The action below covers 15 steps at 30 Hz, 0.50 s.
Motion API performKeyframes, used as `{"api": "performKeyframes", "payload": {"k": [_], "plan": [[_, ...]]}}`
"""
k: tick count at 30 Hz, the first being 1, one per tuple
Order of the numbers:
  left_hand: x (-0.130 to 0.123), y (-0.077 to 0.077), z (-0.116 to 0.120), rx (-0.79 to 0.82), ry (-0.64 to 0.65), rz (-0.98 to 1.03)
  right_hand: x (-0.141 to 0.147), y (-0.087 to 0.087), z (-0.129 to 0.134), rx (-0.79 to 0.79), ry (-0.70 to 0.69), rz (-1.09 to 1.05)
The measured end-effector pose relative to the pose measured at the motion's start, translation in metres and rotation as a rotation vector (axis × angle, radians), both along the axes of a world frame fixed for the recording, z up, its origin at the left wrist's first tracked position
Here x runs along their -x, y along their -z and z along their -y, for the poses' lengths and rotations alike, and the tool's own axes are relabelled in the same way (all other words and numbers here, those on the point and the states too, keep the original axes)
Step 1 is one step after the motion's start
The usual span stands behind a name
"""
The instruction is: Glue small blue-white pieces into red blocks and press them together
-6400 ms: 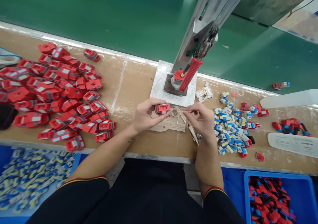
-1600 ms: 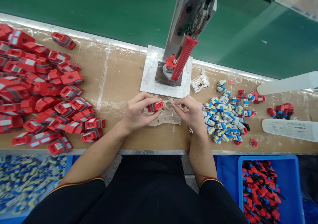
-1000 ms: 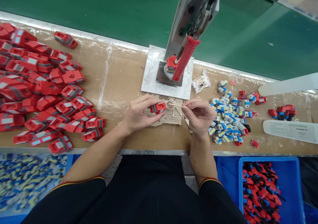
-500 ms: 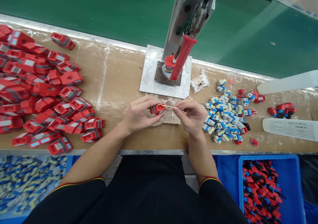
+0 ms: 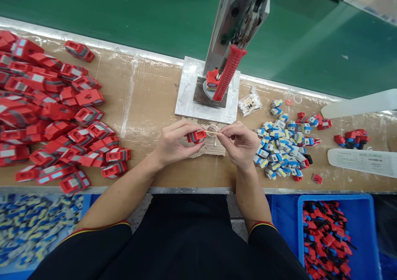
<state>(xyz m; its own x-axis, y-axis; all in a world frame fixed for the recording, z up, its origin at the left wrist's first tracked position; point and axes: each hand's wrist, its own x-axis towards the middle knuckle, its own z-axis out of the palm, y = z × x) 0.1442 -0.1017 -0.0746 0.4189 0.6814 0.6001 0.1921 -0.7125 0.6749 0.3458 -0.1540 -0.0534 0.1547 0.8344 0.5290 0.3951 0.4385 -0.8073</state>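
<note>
My left hand (image 5: 180, 141) pinches a small red plastic toy part (image 5: 196, 137) with grey sides between thumb and fingers. In my right hand (image 5: 238, 143), thumb and forefinger are closed on a thin cotton swab (image 5: 213, 132). The swab reaches left to the top edge of the red part; its tip is too small to tell whether it touches. Beneath the swab is a small round clear dish (image 5: 211, 128) on a torn piece of cardboard (image 5: 204, 150). Another swab (image 5: 215, 142) leans at the dish's near side.
Beyond my hands stands a hand press with a red handle (image 5: 229, 73) on a metal plate (image 5: 186, 94). A bag of swabs (image 5: 249, 104) lies beside it. Red parts (image 5: 58, 110) are heaped left, white-blue parts (image 5: 279, 143) right. Blue bins (image 5: 362, 230) sit below the bench edge.
My right hand and the swab have shifted very slightly to the right. My left hand keeps the red part in almost the same place.
</note>
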Motion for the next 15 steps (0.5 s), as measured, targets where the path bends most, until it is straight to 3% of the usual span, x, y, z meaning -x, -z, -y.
{"api": "performKeyframes", "payload": {"k": [4,9,15], "plan": [[0.000,0.000,0.000,-0.004,0.001,-0.006,-0.002,-0.001,0.001,-0.024,-0.021,-0.029],[0.002,-0.003,-0.002,0.033,-0.005,0.038,-0.025,-0.005,0.002,-0.062,0.042,-0.054],[0.004,0.001,-0.003,0.197,0.059,0.186,-0.029,0.005,-0.006,0.178,-0.131,0.354]]}}
